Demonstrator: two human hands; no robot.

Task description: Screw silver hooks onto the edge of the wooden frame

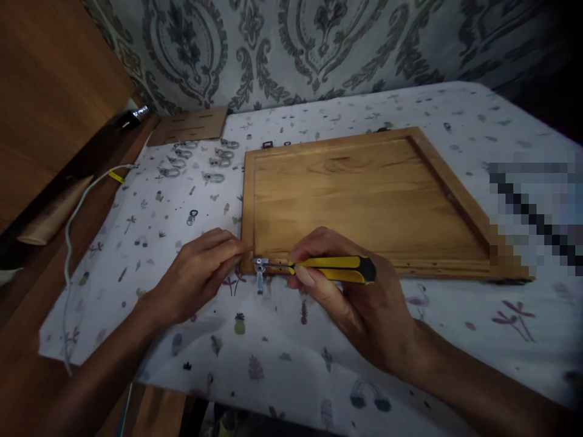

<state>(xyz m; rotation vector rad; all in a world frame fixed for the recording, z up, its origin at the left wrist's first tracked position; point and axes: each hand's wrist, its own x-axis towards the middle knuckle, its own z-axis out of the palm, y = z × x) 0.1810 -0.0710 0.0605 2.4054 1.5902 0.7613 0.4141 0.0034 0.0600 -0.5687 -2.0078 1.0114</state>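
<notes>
Screwdriver, yellow and black, is pinched by right fingers; left fingers curl at wooden panel, grip unclear.

Left hand angles inward, fingers bunched, tips too dim to judge; right hand curls into a pinch. Both forearms slant in from below.
</notes>
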